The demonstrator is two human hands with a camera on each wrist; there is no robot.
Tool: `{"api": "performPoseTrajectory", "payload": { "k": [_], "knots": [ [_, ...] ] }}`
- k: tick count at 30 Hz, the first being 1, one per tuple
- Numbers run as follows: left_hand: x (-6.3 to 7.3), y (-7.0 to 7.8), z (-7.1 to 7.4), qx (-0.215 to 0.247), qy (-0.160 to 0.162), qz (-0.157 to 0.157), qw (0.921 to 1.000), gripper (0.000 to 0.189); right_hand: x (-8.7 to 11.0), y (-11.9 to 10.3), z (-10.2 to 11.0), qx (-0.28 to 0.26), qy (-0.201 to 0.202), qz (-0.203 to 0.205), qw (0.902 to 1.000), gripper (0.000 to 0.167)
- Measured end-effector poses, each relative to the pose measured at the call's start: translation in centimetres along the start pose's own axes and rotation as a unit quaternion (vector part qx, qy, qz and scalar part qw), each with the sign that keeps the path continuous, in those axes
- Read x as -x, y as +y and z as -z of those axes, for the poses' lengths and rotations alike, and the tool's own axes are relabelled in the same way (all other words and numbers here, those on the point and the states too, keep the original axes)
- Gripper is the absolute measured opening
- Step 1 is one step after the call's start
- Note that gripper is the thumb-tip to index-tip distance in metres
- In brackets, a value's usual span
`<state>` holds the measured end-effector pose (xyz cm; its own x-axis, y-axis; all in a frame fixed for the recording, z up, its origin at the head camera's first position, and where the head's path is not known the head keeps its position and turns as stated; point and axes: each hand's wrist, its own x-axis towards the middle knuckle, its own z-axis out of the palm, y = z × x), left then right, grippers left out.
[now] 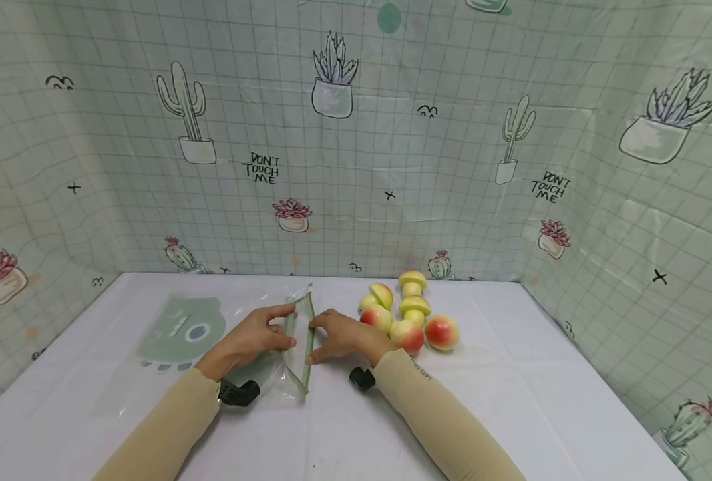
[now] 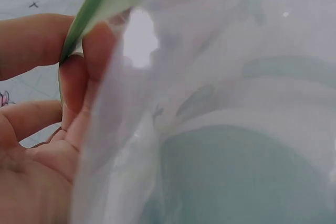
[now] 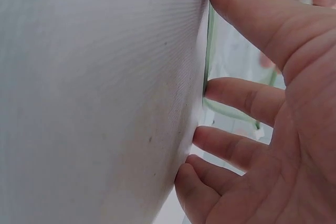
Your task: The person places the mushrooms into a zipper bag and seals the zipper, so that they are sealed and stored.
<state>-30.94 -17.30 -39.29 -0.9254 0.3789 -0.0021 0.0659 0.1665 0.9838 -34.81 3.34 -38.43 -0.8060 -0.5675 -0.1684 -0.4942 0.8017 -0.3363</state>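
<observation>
A clear plastic bag (image 1: 121,381) printed with a large green cartoon face lies flat on the left of the table. Its green-edged mouth (image 1: 308,334) is spread apart between the two hands. My left hand (image 1: 254,337) grips the near-left rim, the green edge (image 2: 79,27) running between its curled fingers in the left wrist view. Opposite, my right hand (image 1: 344,334) touches the other green edge (image 3: 208,51), thumb and fingertips spaced along it against the tabletop. Clear film covers much of the left wrist view.
Several red-and-yellow peach-like fruits (image 1: 442,333) sit together beyond my right forearm. Yellow mushroom-shaped pieces (image 1: 415,306) stand behind them. A white cloth (image 1: 512,401) covers the table, and a printed curtain (image 1: 356,167) hangs behind and at both sides.
</observation>
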Motion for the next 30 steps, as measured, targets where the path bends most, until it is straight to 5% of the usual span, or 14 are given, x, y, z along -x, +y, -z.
{"api": "performPoseTrajectory", "payload": {
  "k": [13,20,30],
  "knots": [
    [1.6,1.5,0.1,0.045,0.006,-0.026,0.9986,0.078,0.2,-0.1,-0.1,0.003,0.000,0.006,1.0000,0.075],
    [1.6,1.0,0.1,0.032,-0.012,-0.031,0.9989,0.084,0.5,0.0,-0.2,-0.002,-0.004,0.002,1.0000,0.085],
    [2.0,1.3,0.7,0.014,0.015,-0.033,0.9992,0.080,0.4,0.5,0.0,-0.003,-0.005,0.014,0.9999,0.084]
  ]
}}
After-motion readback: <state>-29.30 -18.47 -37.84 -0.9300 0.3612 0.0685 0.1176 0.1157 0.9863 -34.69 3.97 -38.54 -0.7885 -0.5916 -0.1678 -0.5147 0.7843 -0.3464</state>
